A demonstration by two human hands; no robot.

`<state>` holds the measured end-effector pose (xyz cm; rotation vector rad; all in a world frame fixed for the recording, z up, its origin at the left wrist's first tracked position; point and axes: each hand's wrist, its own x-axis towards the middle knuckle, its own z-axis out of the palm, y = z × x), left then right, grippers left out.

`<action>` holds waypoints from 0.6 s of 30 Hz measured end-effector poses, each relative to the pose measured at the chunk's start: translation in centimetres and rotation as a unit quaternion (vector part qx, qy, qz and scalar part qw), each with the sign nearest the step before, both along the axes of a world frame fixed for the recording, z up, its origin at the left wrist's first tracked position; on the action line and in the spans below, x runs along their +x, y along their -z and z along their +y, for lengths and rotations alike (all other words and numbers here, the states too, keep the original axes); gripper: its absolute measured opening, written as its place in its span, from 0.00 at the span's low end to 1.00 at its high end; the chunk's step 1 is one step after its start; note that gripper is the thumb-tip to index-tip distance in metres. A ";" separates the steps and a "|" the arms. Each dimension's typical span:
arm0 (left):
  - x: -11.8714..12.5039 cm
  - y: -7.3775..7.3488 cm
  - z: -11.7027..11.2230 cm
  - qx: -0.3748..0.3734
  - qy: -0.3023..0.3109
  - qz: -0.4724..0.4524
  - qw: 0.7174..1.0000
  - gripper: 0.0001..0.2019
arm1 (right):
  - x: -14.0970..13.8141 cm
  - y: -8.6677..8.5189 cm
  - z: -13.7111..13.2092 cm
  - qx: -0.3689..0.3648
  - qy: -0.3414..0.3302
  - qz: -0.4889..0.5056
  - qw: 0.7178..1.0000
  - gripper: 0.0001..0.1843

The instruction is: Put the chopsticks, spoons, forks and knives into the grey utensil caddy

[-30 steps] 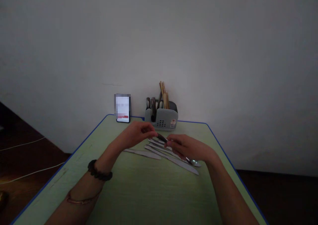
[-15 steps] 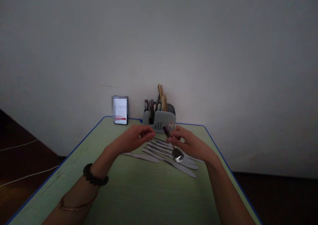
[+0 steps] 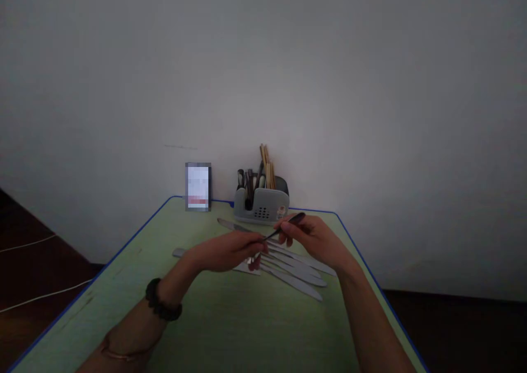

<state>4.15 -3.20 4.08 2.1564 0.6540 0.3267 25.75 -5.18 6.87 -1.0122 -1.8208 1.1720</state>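
Note:
Over the table, a spoon with a dark handle is held between my two hands, lying aslant. My right hand pinches the handle with thumb and fingers. At the other end, my left hand is closed around the spoon's bowl, which is mostly hidden behind the fingers. Beneath both hands lie several table knives, their silver blades fanned toward the right. One more knife points left, just in front of the holder, and another is partly covered by my left hand and wrist.
A grey cutlery holder stands at the back of the green table, with chopsticks and dark-handled cutlery upright in it. To its left, a phone leans against the wall. White cables run at the far left.
The spoon has turned from bowl toward me to bowl toward the left. My left hand has moved lower and closed on its bowl end; my right hand still grips the handle.

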 end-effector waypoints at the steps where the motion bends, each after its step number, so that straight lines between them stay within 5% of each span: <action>1: 0.0 0.0 0.1 -0.001 -0.008 0.000 1.000 0.15 | 0.0 0.0 0.1 0.005 0.017 0.005 1.000 0.17; 11: -1.0 -1.0 0.5 0.080 -0.191 -0.015 0.978 0.13 | 1.2 -0.6 -0.3 -0.006 0.039 0.011 0.999 0.14; 18: -1.0 -1.4 0.2 0.142 -0.241 -0.030 0.960 0.14 | 1.5 -1.7 -1.4 0.030 -0.010 -0.199 0.979 0.15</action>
